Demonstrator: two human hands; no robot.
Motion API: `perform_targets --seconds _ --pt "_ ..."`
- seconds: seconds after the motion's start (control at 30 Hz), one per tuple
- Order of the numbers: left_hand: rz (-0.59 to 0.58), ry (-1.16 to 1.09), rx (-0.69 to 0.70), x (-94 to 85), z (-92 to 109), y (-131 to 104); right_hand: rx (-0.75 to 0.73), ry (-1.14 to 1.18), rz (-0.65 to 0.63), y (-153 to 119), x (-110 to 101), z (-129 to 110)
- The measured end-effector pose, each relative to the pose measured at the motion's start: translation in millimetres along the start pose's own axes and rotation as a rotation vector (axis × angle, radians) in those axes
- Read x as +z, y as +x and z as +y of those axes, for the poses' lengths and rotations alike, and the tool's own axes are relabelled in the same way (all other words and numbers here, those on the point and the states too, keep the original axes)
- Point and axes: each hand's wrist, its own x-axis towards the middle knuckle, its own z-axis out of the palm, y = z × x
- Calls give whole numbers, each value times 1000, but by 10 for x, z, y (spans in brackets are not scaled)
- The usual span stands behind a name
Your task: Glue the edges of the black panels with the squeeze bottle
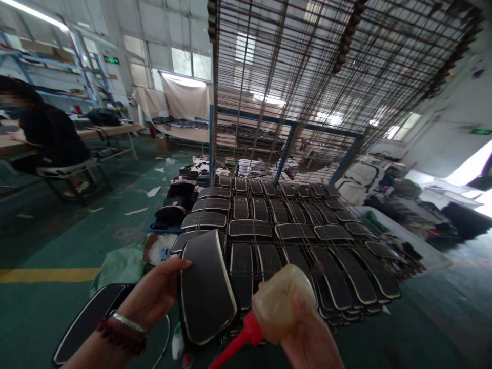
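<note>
My left hand (165,287) grips a black panel with a pale edge line (207,289) by its left side, thumb on the face. The panel is tilted up before me. In my right hand (307,328) is a squeeze bottle (282,302) of yellowish, see-through plastic, fingers wrapped round it. Its red nozzle (240,338) points down and to the left, close to the panel's lower edge. What is inside the bottle cannot be made out clearly.
A wire rack (288,123) rises ahead, its lower shelf covered with many similar black panels (251,228). Another panel (92,323) lies low at left. A person (49,123) sits at a table (115,130). Scraps (154,191) litter the green floor; piled bags (361,179) stand at right.
</note>
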Motion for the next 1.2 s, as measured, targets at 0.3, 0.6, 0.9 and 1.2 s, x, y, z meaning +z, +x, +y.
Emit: perform_targets --seconds 0.3,0.6,0.9,1.2 --pt "-204 190 -44 70 -345 -59 -378 -119 168 596 347 -237" --pt "-174 257 -78 170 -315 4 -318 -291 -7 227 181 -78" --pt "-342 338 -189 305 -355 61 -413 -369 21 4 -38 -477" --pt "-198 375 -160 906 -764 167 -131 3 139 -156 -577 -596"
